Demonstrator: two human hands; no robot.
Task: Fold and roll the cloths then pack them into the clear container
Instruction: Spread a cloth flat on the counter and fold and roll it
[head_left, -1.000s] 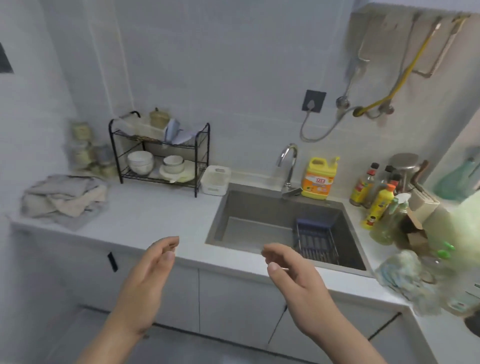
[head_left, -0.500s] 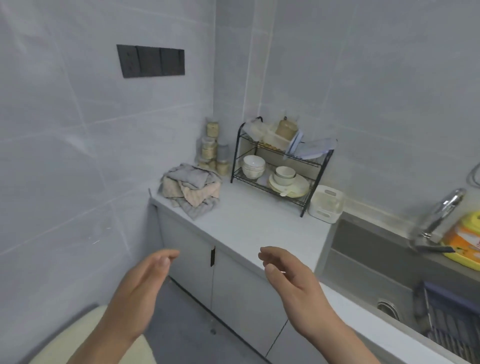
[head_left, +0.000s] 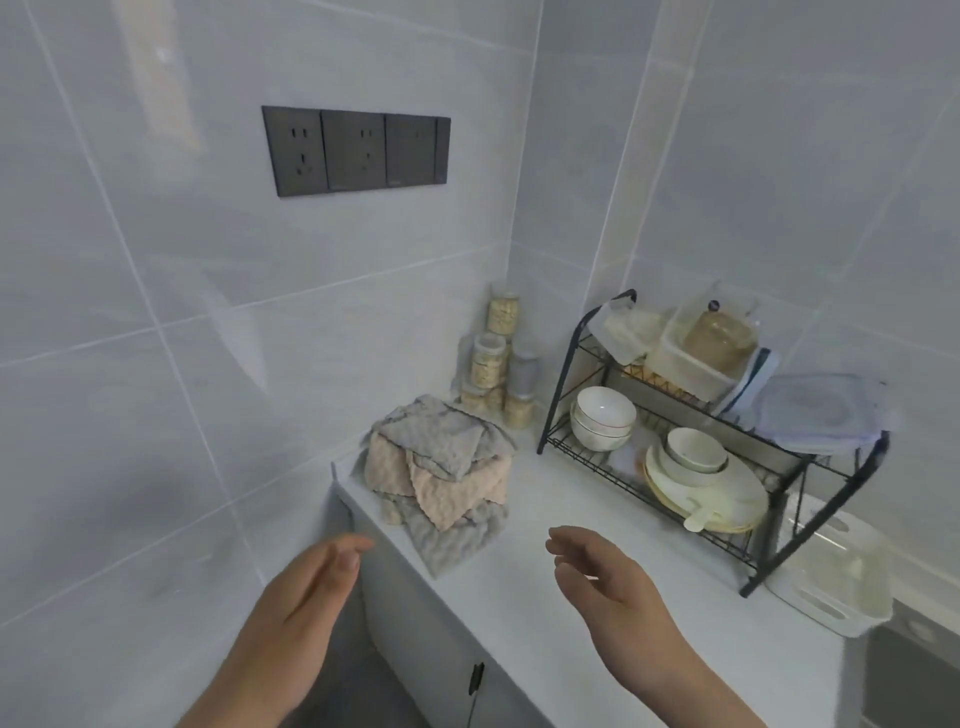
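Observation:
A loose heap of grey and pink cloths (head_left: 441, 467) lies at the left end of the white counter (head_left: 561, 613), against the tiled wall. My left hand (head_left: 306, 592) hovers just off the counter's left end, below the heap, fingers apart and empty. My right hand (head_left: 608, 582) hangs over the counter to the right of the heap, fingers loosely spread, holding nothing. Neither hand touches the cloths. A clear container (head_left: 691, 353) with a jar inside sits on the top shelf of the black wire rack (head_left: 571, 364).
The rack holds white bowls (head_left: 602, 418) and plates (head_left: 706, 483); a lidded plastic box (head_left: 815, 410) lies on top. Stacked jars (head_left: 493, 364) stand in the corner. A white basket (head_left: 831, 577) sits right of the rack, by the sink edge. Wall sockets (head_left: 356, 150) are above.
The view has swung left from the sink to the counter's left end, so the cloth heap is now close in front. Both hands stay raised, open and empty.

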